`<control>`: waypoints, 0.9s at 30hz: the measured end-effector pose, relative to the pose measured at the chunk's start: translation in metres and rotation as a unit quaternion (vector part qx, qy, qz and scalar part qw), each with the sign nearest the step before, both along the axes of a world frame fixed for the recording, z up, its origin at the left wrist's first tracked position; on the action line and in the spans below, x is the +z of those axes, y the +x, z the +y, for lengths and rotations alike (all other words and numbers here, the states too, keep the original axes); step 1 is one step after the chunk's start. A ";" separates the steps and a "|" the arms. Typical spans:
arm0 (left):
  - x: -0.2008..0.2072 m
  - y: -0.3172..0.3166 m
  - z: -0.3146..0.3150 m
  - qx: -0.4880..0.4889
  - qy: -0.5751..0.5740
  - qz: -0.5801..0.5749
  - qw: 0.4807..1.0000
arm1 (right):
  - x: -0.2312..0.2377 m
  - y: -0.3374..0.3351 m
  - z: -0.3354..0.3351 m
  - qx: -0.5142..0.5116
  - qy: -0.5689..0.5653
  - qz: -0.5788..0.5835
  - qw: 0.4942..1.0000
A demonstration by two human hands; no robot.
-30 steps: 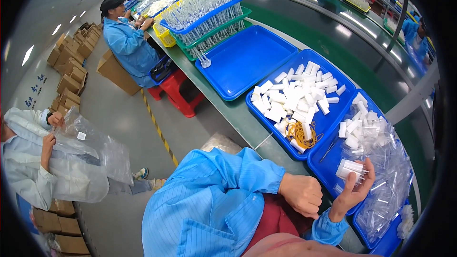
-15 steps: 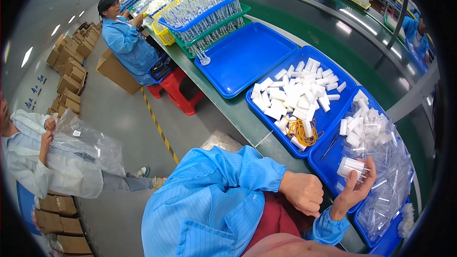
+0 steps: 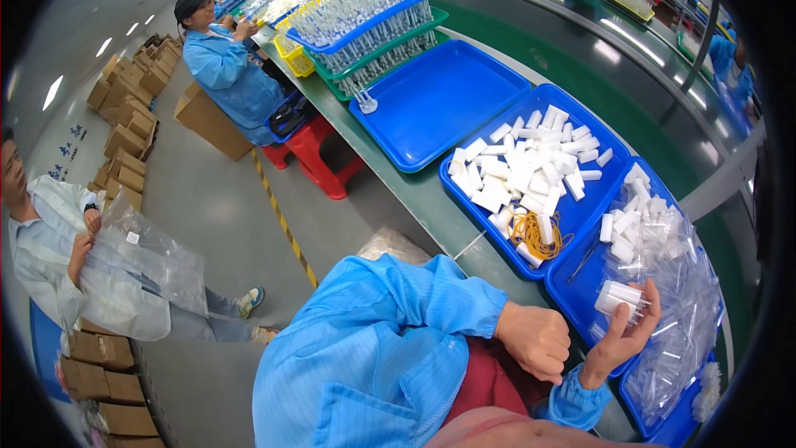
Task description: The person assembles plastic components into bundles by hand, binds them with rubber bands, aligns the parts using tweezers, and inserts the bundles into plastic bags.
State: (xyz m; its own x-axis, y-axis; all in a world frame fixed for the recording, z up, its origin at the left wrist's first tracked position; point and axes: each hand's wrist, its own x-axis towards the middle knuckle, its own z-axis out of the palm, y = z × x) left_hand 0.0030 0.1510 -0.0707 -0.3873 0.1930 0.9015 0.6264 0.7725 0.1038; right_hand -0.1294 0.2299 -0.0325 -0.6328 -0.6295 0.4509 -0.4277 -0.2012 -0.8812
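My right hand [image 3: 630, 330] holds a small bundle of white and clear tubes [image 3: 618, 299] between thumb and fingers, above a blue tray [image 3: 564, 270]. Clear plastic tubes [image 3: 676, 323] lie heaped beside that hand, with white pieces [image 3: 643, 224] just beyond them. To its left, my left hand [image 3: 535, 340] is closed in a fist in front of the tray's near edge; whatever may be inside is hidden. Tweezers [image 3: 578, 265] rest in the same tray. The neighbouring blue tray [image 3: 464, 187] carries many short white blocks [image 3: 531, 162] and a loose bunch of yellow rubber bands [image 3: 535, 232].
A bare blue tray [image 3: 439, 99] sits farther left on the green bench [image 3: 398, 182]. Stacked trays of upright clear parts [image 3: 361, 21] stand beyond it. Two people [image 3: 224, 66], [image 3: 91, 257] are at the left, near a red stool [image 3: 319, 162]. Cartons [image 3: 124, 133] line the wall.
The view has shifted slightly, so the bench sits a little farther right. Both my hands keep almost the same pose, the bundle still held. The standing person at left has moved the plastic bag slightly.
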 end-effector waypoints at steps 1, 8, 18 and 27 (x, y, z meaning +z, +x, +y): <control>0.000 0.000 0.000 0.003 0.002 0.000 1.000 | 0.000 -0.001 0.000 0.003 -0.002 -0.002 1.000; -0.007 0.000 0.010 -0.009 -0.029 -0.016 0.999 | -0.002 -0.004 0.001 0.002 0.005 -0.017 1.000; -0.026 -0.062 0.018 -0.241 -0.272 -0.059 0.930 | -0.006 -0.007 0.000 -0.031 0.009 -0.041 0.999; -0.009 -0.044 0.014 -0.197 -0.248 -0.114 0.942 | -0.004 -0.004 0.002 -0.056 0.042 0.052 0.996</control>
State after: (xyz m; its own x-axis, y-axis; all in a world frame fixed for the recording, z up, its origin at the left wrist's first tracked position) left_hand -0.0409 0.1651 -0.0796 -0.3703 0.7376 0.5647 0.8799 0.4734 -0.0413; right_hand -0.1331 0.2318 -0.0360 -0.6535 -0.5964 0.4661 -0.5333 -0.0743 -0.8427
